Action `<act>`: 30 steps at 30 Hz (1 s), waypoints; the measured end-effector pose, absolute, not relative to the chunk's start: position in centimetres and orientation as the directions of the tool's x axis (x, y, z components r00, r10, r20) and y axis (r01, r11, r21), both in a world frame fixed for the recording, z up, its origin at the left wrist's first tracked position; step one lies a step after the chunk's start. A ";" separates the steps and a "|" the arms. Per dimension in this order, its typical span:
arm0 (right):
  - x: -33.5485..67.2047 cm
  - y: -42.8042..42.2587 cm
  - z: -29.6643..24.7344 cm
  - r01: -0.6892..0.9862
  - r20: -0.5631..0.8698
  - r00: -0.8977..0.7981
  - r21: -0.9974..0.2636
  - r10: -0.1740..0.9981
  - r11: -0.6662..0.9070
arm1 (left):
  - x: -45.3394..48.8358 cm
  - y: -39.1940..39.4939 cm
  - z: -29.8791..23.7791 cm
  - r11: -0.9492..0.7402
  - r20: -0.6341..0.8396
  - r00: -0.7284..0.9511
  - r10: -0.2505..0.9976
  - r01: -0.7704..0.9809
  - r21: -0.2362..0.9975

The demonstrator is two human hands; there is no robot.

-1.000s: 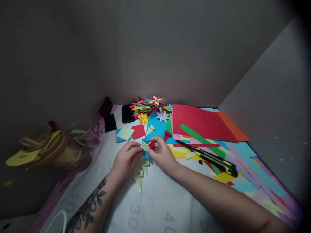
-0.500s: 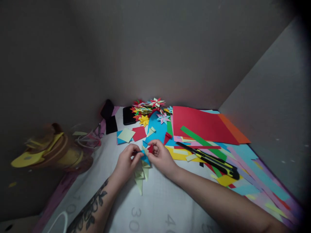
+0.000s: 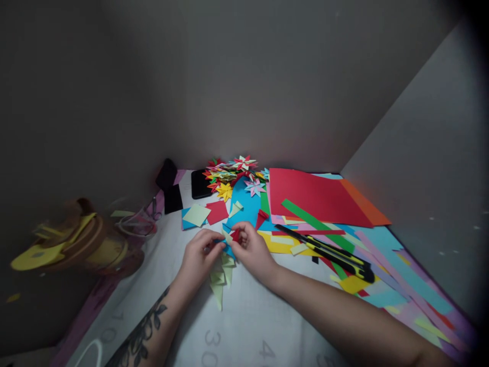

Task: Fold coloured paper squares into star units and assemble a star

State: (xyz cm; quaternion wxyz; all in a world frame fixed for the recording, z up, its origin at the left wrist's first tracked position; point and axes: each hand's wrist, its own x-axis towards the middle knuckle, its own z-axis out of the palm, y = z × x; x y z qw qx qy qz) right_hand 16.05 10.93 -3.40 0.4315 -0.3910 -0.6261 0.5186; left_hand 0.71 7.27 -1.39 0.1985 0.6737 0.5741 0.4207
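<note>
Between my hands is a small folded paper piece (image 3: 228, 248) in blue, pale green and red. My left hand (image 3: 202, 253) pinches its left side with thumb and forefinger. On the other side my right hand (image 3: 250, 250) grips it near the red part, fingers curled; the exact fold is partly covered by the fingertips. Pale green folded paper pieces (image 3: 217, 285) lie on the white sheet just below my hands. Beyond them rest a pale green folded cone (image 3: 236, 208) and a red folded cone (image 3: 262, 218). Square papers (image 3: 196, 215) in pale green, blue and red lie to the left.
Folded paper stars (image 3: 233, 173) are heaped at the back beside a black phone (image 3: 200, 184). Red card sheets (image 3: 317, 196) lie at right, with a black and yellow utility knife (image 3: 340, 260) over paper strips. A yellow and brown container (image 3: 103, 244) stands left.
Both hands keep hold of the folded paper piece, with only slight finger movement. The whole view has shifted a little.
</note>
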 end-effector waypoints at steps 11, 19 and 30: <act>16.1 10.6 -3.3 0.146 0.196 -0.324 -0.956 0.925 0.254 | 0.8 7.2 -1.1 -0.100 0.184 -0.083 0.979 0.591 0.801; 15.8 10.4 -3.4 0.145 0.153 -0.345 -0.966 0.926 0.213 | 1.2 7.3 -1.5 -0.133 0.246 -0.021 0.969 0.795 0.592; 15.5 11.0 -3.4 -0.007 0.062 -0.316 -0.998 0.947 0.063 | 1.0 7.5 -1.1 0.025 0.100 -0.208 0.973 0.526 0.850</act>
